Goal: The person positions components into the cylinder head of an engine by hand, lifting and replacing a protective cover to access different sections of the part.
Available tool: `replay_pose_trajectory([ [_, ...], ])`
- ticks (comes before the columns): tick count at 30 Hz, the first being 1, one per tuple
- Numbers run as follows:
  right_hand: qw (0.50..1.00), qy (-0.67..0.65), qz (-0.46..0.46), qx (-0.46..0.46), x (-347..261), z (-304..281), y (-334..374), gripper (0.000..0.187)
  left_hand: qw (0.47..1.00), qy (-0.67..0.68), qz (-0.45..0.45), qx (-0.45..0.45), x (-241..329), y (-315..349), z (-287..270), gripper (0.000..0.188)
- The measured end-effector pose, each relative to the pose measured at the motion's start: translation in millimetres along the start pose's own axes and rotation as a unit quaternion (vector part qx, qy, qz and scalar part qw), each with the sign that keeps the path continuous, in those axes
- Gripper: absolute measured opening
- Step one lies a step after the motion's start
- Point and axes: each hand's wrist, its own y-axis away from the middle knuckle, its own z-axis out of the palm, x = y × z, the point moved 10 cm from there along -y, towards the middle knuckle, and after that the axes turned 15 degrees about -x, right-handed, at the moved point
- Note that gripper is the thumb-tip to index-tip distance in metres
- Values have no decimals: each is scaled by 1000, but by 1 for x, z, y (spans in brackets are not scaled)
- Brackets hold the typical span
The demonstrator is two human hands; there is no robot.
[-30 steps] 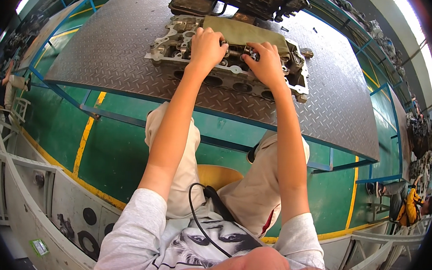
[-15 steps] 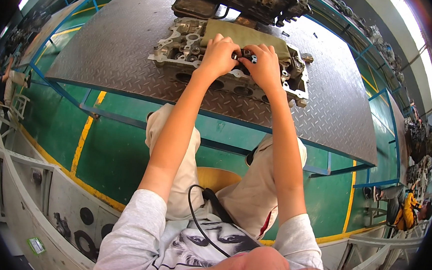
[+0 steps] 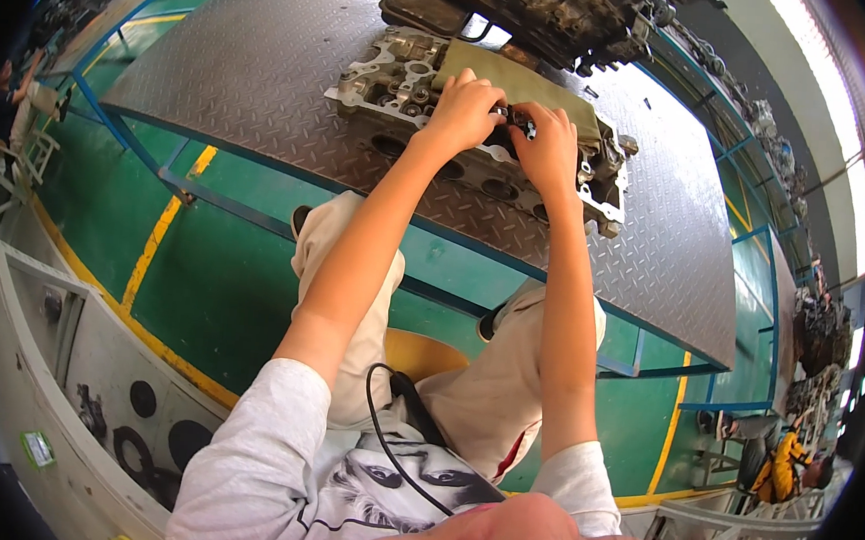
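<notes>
A metal engine cylinder head lies on the steel table, tilted slightly down toward the right. An olive-green cloth covers much of its far side. Above the middle of the head, my left hand has its fingers closed at a small dark metal part. My right hand is just to its right, fingers curled down and closed at the same part. Fingers hide most of that piece, so its exact kind does not show. Round bores face me along the near side.
Behind the cylinder head stands a large dark engine block. The tread-plate tabletop rests on a blue frame. Small bolts lie at the far right. A grey railing curves behind on the left. A person in yellow sits far right.
My view has turned a little, so table and cylinder head appear shifted right and tilted. Both hands stay at the same part; the right hand's fingers now point more downward.
</notes>
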Motion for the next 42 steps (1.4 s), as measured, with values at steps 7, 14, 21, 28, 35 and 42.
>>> replay_pose_trajectory([
  [7, 999, -33, 1, -39, 2, 7, -1, 28, 999, 15, 25, -24, -7, 2, -3, 24],
  [14, 997, -55, 5, -50, 9, 9, -1, 28, 996, 20, 46, -73, -4, 5, 1, 24],
  [21, 995, -84, 3, -62, 14, 13, -1, 26, 997, 16, 47, -63, -1, 7, -1, 26],
  [28, 995, -82, 2, -57, 12, 9, 0, 23, 999, 3, 33, -41, 1, 8, -1, 26],
  [35, 996, -77, -6, -51, 10, 8, 1, 19, 998, 6, 38, -49, 1, 7, -1, 26],
  [42, 997, -64, -16, -39, 9, 8, 0, 13, 998, 0, 37, -41, 1, 6, -1, 23],
])
